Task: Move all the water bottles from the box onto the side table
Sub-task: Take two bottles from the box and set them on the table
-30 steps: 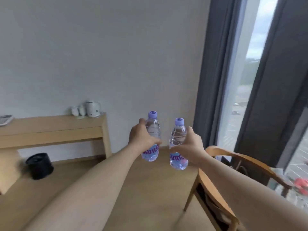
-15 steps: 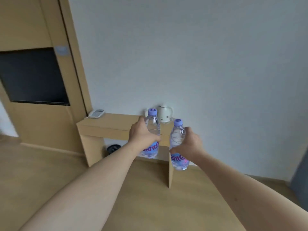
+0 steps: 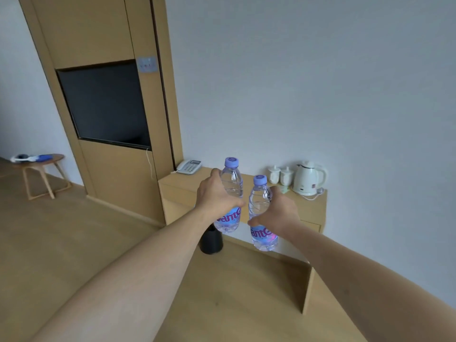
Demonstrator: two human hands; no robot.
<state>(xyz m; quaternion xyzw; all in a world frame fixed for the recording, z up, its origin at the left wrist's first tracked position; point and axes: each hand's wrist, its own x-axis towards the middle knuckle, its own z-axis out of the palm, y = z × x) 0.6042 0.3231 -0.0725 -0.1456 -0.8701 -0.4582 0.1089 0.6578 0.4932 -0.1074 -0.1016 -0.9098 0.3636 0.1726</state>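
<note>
My left hand [image 3: 218,196] grips a clear water bottle with a purple cap [image 3: 230,193] around its middle, holding it upright in the air. Beside it, my right hand [image 3: 277,213] grips a second identical bottle [image 3: 261,213], also upright and slightly lower. Both bottles hang in front of a light wooden wall desk [image 3: 187,186]. A small round wooden side table [image 3: 48,161] stands far off at the left, with white and blue items on it. The box is out of view.
On the desk stand a white phone [image 3: 188,166], two white cups [image 3: 280,175] and a white kettle [image 3: 308,178]. A black bin [image 3: 211,240] sits under the desk. A dark TV panel [image 3: 106,104] fills the wooden wall unit. Wooden floor stretches left.
The view has swung left, from the window and chair to the desk, TV panel and side table. Both hands keep their bottles upright in front of me.
</note>
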